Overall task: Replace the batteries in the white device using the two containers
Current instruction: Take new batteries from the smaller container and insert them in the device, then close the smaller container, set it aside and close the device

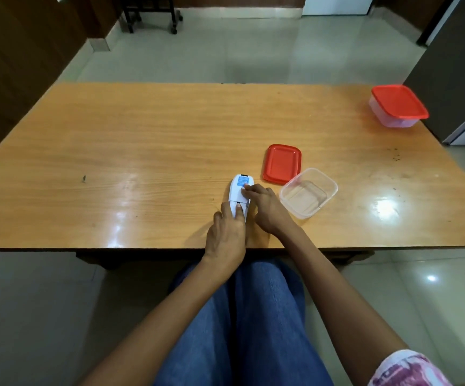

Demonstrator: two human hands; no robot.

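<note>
You are seated at a wooden table (114, 140), looking down at your two bare hands near its front edge. The white device (239, 191) lies flat on the table just ahead of you, its back facing up, with a blue label near its far end. Your left hand (227, 232) rests on the near end of the device, fingers laid over it and pressing down on the battery end; the view is too small to tell whether the cover there is on or off. Your right hand (266, 207) sits just to the right, its fingertips bunched together and touching the device's middle, near the label. Neither hand lifts the device off the table.

Just right of your right hand stands an open clear container (309, 192), which looks empty. Its red lid (282, 163) lies flat beside it, a little farther away. Well apart, at the far right corner of the table, a second container (398, 107) sits closed under a red lid.
</note>
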